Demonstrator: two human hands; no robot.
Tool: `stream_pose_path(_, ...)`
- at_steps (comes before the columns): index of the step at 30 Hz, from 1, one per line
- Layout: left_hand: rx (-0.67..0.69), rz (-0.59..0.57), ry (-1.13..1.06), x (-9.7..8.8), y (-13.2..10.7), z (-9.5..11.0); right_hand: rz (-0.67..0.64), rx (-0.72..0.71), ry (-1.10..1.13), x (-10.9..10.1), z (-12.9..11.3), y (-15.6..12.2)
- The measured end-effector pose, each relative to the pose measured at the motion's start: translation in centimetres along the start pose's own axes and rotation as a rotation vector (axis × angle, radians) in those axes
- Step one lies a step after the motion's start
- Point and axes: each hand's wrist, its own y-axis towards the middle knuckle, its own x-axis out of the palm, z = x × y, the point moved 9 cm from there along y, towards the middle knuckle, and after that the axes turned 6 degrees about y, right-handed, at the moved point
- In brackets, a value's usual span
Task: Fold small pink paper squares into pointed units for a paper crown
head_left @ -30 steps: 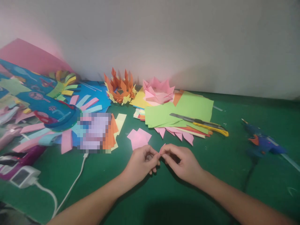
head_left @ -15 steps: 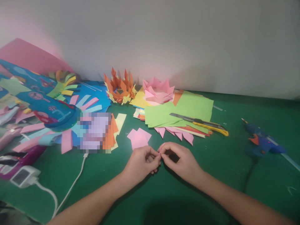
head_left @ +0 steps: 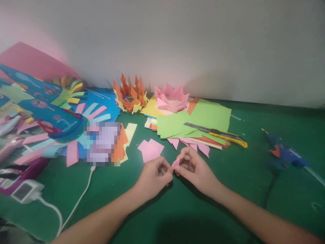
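Observation:
A small folded piece of pink paper (head_left: 175,164) is held between my two hands above the green table. My left hand (head_left: 155,173) pinches its lower left end with thumb and fingertips. On its right side, the thumb and fingers of my right hand (head_left: 196,167) grip it. Just beyond my left hand lie several pink paper squares (head_left: 151,149). Past my right hand, folded pink paper points (head_left: 203,148) stick out from under green paper sheets (head_left: 175,123). A yellow utility knife (head_left: 218,134) rests on those sheets.
An orange and yellow paper crown (head_left: 130,95) and a pink paper crown (head_left: 172,98) stand near the wall. At right lies a blue glue gun (head_left: 286,154). Orange and cream paper (head_left: 130,130), a power strip with a white charger (head_left: 27,191) and its cable occupy the left.
The fingers of my right hand have lifted and opened slightly, so more of the folded pink paper shows. My left hand has barely moved.

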Motion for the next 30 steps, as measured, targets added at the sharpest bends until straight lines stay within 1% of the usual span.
stream_pose_path(2,0.040,0.024,0.073,-0.1,-0.1,0.5,0.015,0.011,0.007,-0.1,0.0,-0.1)
stream_pose_path(5,0.117,0.076,0.213,-0.4,-0.4,1.4,0.032,-0.016,0.000,-0.2,-0.2,-0.1)
stream_pose_path(7,0.170,0.085,0.283,-0.3,-0.6,2.0,0.037,-0.039,-0.012,-0.3,-0.5,-0.1)
stream_pose_path(9,0.195,0.081,0.305,-0.3,-0.6,2.3,0.031,-0.048,-0.035,-0.4,-0.5,-0.1)
stream_pose_path(14,0.150,0.069,0.227,-0.6,-0.4,1.9,-0.054,-0.029,-0.021,-0.1,0.1,0.0)
stream_pose_path(16,0.151,0.068,0.231,-0.7,-0.4,1.9,-0.055,-0.024,-0.015,-0.1,0.1,0.1)
stream_pose_path(18,0.183,0.055,0.255,-0.5,-0.5,2.2,-0.026,-0.007,-0.034,-0.4,0.1,0.2)
stream_pose_path(20,0.201,0.021,0.245,-0.2,-0.5,2.3,-0.006,0.033,-0.037,-0.6,0.2,0.3)
stream_pose_path(23,0.152,-0.065,0.122,0.4,-0.5,1.6,-0.015,0.094,0.030,-0.7,0.4,0.3)
stream_pose_path(26,0.108,-0.131,-0.001,0.8,-0.4,1.2,-0.023,0.121,0.105,-0.8,0.6,0.3)
stream_pose_path(30,0.075,-0.152,-0.064,0.8,-0.3,1.1,-0.001,0.122,0.114,-1.1,0.5,0.3)
